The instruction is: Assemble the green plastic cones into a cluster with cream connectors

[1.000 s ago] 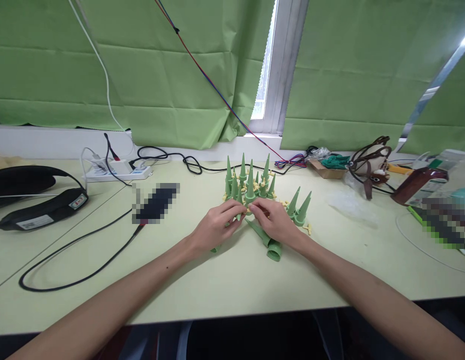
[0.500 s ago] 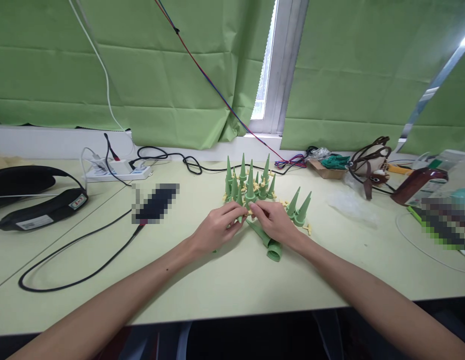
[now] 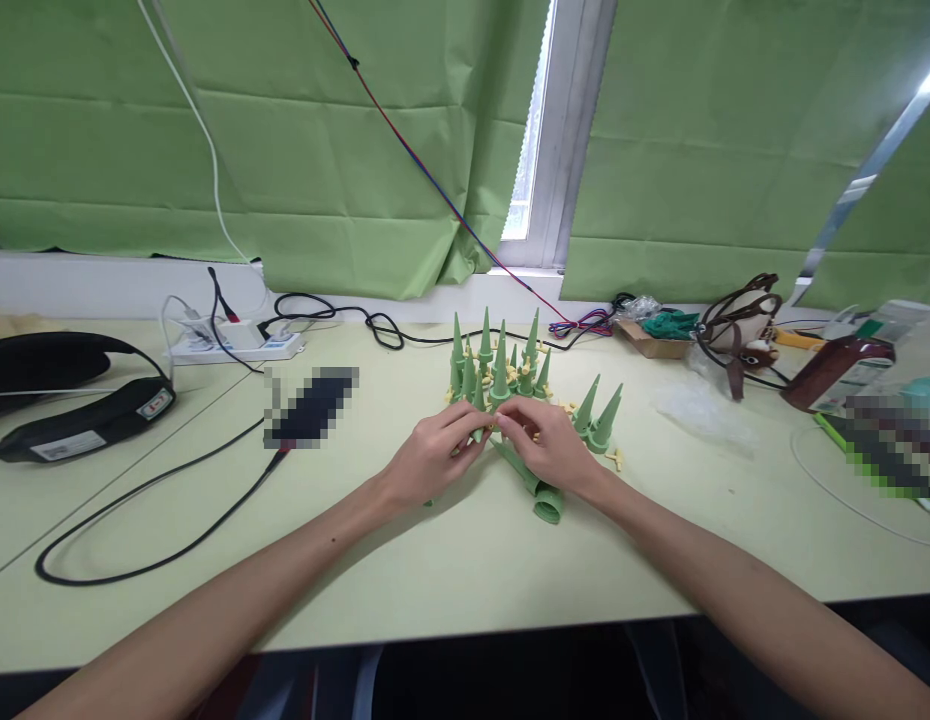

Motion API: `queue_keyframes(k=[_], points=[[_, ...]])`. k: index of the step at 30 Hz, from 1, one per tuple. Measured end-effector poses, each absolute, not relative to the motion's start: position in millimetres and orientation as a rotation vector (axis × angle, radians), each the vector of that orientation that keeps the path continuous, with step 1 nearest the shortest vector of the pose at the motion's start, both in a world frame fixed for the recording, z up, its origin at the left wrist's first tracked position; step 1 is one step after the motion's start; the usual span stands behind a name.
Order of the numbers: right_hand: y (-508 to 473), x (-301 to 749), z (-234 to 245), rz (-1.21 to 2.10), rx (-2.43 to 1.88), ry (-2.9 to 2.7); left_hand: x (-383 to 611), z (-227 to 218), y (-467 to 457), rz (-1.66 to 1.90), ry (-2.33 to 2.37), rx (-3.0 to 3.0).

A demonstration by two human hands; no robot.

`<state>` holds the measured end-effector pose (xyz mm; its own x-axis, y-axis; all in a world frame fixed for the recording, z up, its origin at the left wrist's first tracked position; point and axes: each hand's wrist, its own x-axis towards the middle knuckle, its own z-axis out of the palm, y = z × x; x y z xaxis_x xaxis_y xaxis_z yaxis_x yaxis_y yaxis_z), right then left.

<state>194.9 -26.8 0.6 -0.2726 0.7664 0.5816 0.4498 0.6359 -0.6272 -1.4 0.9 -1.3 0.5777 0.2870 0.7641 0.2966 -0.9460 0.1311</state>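
Note:
My left hand (image 3: pixel 436 458) is closed round a green plastic spike (image 3: pixel 478 434), most of it hidden by the fingers. Close against it, my right hand (image 3: pixel 549 445) pinches with thumb and forefinger at the spike; a small yellowish bit shows there, too small to make out fully. Just beyond the hands stands a cluster of upright green spikes (image 3: pixel 501 375), with small yellow pieces scattered among them. Two more spikes (image 3: pixel 603 425) stand to the right, beside a yellow T-shaped piece (image 3: pixel 616 459). Under my right hand lies a green spike with a hollow threaded end (image 3: pixel 548 504).
A power strip (image 3: pixel 277 346) and a cabled phone-like device, partly pixelated (image 3: pixel 315 405), lie left, near a black padded device (image 3: pixel 90 425). At right are a cardboard box (image 3: pixel 652 342), crumpled clear plastic (image 3: pixel 705 410) and a brown bottle (image 3: pixel 840 370). Black cable runs along the back.
My right hand's fingertips have shifted slightly, with the thumb and forefinger bent closer at the spike. My left hand stays nearly in place.

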Motion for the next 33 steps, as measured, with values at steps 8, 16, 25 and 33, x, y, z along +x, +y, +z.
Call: queue_keyframes(k=[8, 16, 25, 33], points=[[-26.3, 194.6, -2.0, 0.382, -0.996, -1.919, -2.3, -4.0, 1.5, -1.311, -0.509, -2.819], [-24.1, 193.4, -4.0, 0.312, -1.03, -1.917, -2.0, -2.7, -0.5, -1.283, -0.493, -2.843], [-24.5, 194.0, -8.0, 0.308, -1.073, -1.916, -1.0, 0.3, -4.8, -1.271, -0.503, -2.863], [-23.4, 193.6, -8.6, 0.312, -1.073, -1.923, -1.7, 0.6, -5.1, -1.264, -0.509, -2.872]])
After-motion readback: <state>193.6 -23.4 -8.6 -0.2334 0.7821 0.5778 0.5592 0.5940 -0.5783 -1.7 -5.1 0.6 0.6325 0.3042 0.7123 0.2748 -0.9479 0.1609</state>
